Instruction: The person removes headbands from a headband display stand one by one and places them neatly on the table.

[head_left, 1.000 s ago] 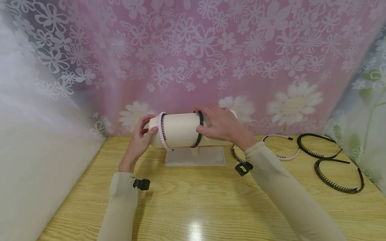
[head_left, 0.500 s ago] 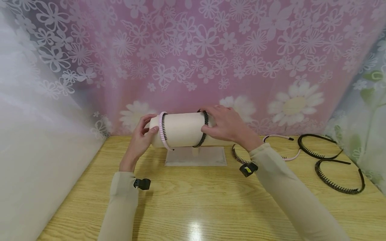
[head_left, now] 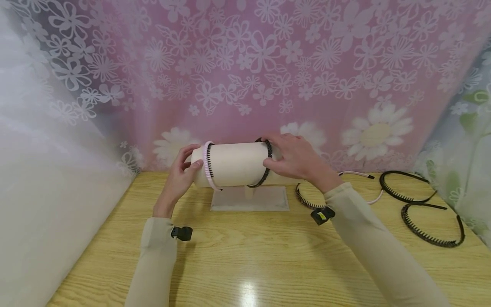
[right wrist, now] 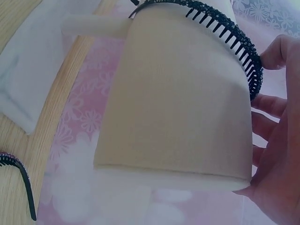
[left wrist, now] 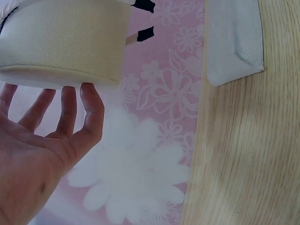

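A light wood-grain table (head_left: 238, 256) reaches from the near edge back to a pink curtain (head_left: 261, 85), printed with white outline flowers and, low down, large daisies. A whitish sheet (head_left: 38, 162) closes the left side; a pale curtain (head_left: 466, 170) with green leaf shapes closes the right. A bright patch of reflected light lies on the near part of the tabletop, and soft shadows fall beside both forearms. At the rear middle, a flat grey-white base (head_left: 268, 202) carries a short post (head_left: 249, 192) and, across it, a cream padded roll (head_left: 238, 164), lying about level. A pink headband (head_left: 207, 164) with dark teeth rings the roll near its left end; a dark beaded headband (head_left: 268, 166) rings it farther right. The left hand (head_left: 176, 177) grips the roll's left end, thumb in front, the other fingertips against the end. The right hand (head_left: 293, 157) pinches the dark beaded headband between thumb and forefinger, its remaining fingers along the roll. To the right, on the table: a toothed headband (head_left: 304, 201) and a pale pink headband (head_left: 358, 173), both partly hidden by the right arm; a black headband (head_left: 395, 194); and, just in front of it, a dark textured headband (head_left: 426, 236).
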{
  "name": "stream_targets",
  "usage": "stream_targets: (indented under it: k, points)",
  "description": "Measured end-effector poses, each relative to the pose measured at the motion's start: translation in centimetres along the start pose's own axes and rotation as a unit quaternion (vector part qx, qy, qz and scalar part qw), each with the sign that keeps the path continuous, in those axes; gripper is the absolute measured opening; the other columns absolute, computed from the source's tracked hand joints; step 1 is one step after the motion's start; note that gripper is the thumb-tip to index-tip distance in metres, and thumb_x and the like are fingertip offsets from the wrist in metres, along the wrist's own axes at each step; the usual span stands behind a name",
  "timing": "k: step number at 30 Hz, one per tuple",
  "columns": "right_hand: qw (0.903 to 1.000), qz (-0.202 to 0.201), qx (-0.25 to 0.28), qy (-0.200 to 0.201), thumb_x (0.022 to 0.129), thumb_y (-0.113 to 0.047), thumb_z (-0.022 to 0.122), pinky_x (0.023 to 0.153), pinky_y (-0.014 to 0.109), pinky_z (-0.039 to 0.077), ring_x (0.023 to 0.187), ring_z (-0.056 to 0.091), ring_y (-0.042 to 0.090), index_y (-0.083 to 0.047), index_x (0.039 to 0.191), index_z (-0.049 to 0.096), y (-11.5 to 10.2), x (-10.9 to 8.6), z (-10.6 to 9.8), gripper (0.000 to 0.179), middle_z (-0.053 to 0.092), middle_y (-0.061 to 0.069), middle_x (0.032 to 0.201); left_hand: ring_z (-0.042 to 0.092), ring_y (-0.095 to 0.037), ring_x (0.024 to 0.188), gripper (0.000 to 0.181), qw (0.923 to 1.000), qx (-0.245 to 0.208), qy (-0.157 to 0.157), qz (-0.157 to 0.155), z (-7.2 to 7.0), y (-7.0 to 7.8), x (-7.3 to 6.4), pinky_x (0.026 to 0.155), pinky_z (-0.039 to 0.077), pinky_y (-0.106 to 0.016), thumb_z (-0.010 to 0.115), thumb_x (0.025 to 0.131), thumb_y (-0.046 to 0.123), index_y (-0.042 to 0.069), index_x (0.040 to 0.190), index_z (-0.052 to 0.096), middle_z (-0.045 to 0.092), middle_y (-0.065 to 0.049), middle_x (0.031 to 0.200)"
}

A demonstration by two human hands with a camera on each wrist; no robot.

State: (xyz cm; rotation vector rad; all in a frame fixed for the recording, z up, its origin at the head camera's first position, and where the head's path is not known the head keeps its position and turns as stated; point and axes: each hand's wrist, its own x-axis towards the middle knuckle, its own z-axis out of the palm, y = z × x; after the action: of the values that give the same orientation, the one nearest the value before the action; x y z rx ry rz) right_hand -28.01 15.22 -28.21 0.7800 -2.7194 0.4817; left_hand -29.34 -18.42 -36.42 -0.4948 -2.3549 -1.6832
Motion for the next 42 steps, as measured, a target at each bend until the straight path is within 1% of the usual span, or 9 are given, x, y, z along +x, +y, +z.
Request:
stream_targets:
  k: [7,13,21,24,31,34,38,41,42]
  points:
    - [0.9999,-0.012,-0.001,0.009,0.088,-0.041,0.062,0.096,0.056,0.049,0.113,0.065,0.033,-0.019,0.145,0.054,0.7,-0.3,-0.3,0.061,0.069,0.009,0.130,0.056,-0.036,0.124,0.049,1.0000,-0.002,0.000,0.002,0.0,-0.1,0.1,0.081,0.056,-0.042,0.059,0.104,0.035,0.031,0.150,0.044,0.039,-0.002,0.162]
    - [0.9999,-0.011,0.006,0.008,0.088,-0.040,0.062,0.097,0.057,0.048,0.113,0.064,0.032,-0.018,0.146,0.053,1.1,-0.4,-0.4,0.063,0.068,0.009,0.132,0.057,-0.037,0.125,0.050,1.0000,-0.003,0.001,0.007,0.0,-0.1,0.1,0.083,0.056,-0.044,0.059,0.103,0.034,0.028,0.151,0.044,0.039,-0.004,0.161]
    - [0.9999,0.009,0.011,0.003,0.088,-0.037,0.061,0.081,0.045,0.045,0.082,0.054,0.024,-0.018,0.145,0.053,1.6,-0.9,-0.7,0.061,0.070,0.010,0.119,0.056,-0.038,0.125,0.049,1.0000,-0.005,0.000,0.003,0.1,0.0,0.0,0.084,0.057,-0.046,0.060,0.104,0.034,0.030,0.150,0.044,0.040,-0.005,0.160]
    - [0.9997,0.015,0.021,0.001,0.090,-0.036,0.061,0.085,0.047,0.047,0.087,0.056,0.026,-0.016,0.146,0.053,1.9,-1.2,-0.8,0.060,0.067,0.013,0.129,0.057,-0.037,0.124,0.049,1.0000,-0.004,0.001,0.005,0.1,0.0,0.0,0.084,0.057,-0.045,0.060,0.104,0.034,0.029,0.150,0.044,0.040,-0.005,0.160]
    - [0.9989,0.004,0.046,0.007,0.091,-0.033,0.061,0.108,0.056,0.044,0.127,0.058,0.035,-0.011,0.143,0.054,3.1,-1.6,-0.9,0.057,0.061,0.016,0.142,0.057,-0.037,0.124,0.050,0.9999,-0.010,0.003,0.006,0.0,-0.1,0.0,0.082,0.056,-0.041,0.059,0.104,0.033,0.027,0.151,0.044,0.041,-0.004,0.160]
    - [0.9986,0.001,0.052,0.013,0.091,-0.031,0.062,0.109,0.057,0.042,0.129,0.057,0.036,-0.010,0.142,0.055,3.6,-1.8,-0.9,0.056,0.062,0.015,0.142,0.056,-0.036,0.123,0.050,0.9999,-0.009,0.003,0.006,0.0,-0.2,0.1,0.081,0.056,-0.040,0.059,0.104,0.033,0.026,0.151,0.044,0.041,-0.003,0.160]
    - [0.9984,0.003,0.053,0.020,0.092,-0.030,0.062,0.102,0.055,0.046,0.112,0.062,0.033,-0.011,0.142,0.055,4.0,-2.2,-1.1,0.054,0.064,0.016,0.138,0.056,-0.036,0.123,0.051,0.9999,-0.007,0.003,0.006,0.0,-0.1,0.1,0.081,0.056,-0.041,0.059,0.104,0.033,0.026,0.151,0.044,0.040,-0.003,0.160]
    - [0.9981,0.009,0.058,0.020,0.092,-0.028,0.062,0.097,0.053,0.046,0.092,0.061,0.030,-0.012,0.143,0.055,4.1,-2.5,-1.3,0.054,0.064,0.015,0.137,0.056,-0.037,0.123,0.051,0.9999,-0.008,0.003,0.006,0.1,-0.1,0.1,0.081,0.056,-0.041,0.059,0.104,0.033,0.025,0.152,0.043,0.040,-0.003,0.160]
    - [0.9979,0.013,0.060,0.020,0.092,-0.027,0.062,0.097,0.052,0.046,0.092,0.061,0.029,-0.012,0.143,0.055,4.2,-2.6,-1.3,0.054,0.064,0.014,0.137,0.056,-0.037,0.123,0.051,0.9999,-0.008,0.003,0.005,0.1,-0.1,0.1,0.082,0.056,-0.041,0.059,0.104,0.032,0.025,0.152,0.043,0.040,-0.004,0.161]
